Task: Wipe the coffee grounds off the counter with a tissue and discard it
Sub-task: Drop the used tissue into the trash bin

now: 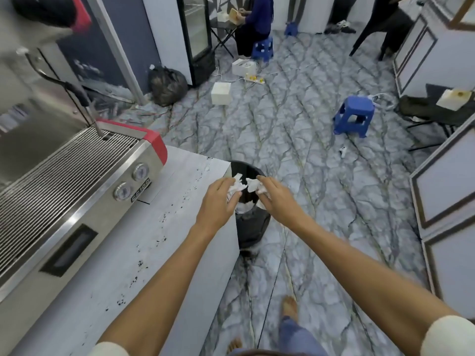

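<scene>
Head view, bin (253, 227) half-hidden behind hands, tissue (237, 186)

Both arms are bare from the wrist up to short white sleeves (448, 335). Below, blue denim trouser legs (295, 335) end above 2 bare feet (290, 308).

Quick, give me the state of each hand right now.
Left hand: holding a crumpled white tissue above the black bin.
Right hand: holding a second tissue wad over the same bin.
</scene>
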`<state>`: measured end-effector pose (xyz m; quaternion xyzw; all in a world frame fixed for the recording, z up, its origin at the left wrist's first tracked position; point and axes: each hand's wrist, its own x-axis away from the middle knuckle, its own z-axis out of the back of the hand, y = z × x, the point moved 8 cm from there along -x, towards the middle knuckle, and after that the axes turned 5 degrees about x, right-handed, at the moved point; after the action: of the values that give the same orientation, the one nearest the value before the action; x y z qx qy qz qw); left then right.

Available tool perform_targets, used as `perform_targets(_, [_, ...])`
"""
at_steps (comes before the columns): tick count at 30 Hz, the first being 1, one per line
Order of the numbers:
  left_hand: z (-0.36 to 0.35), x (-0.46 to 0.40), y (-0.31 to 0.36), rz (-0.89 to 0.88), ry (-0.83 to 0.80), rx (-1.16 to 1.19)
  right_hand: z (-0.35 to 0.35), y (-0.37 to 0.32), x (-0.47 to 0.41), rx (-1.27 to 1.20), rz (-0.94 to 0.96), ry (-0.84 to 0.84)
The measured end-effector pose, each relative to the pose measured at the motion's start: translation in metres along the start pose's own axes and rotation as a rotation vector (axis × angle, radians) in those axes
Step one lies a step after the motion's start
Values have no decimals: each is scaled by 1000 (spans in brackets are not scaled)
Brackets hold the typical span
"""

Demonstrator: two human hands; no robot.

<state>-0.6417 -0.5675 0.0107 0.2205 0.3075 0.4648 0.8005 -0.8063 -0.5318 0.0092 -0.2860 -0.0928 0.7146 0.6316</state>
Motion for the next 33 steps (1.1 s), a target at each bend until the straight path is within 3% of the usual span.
perform_targets(7, [-58, -62, 1, 16, 8, -79, 8, 74, -44, 6, 20, -22])
perform_targets(17, [-130, -93, -15, 204, -11, -18, -17, 158, -77, -49, 19, -211])
perform_targets(33, [-210, -144, -114, 521, -22, 87, -106, 237, -165, -53, -47, -420])
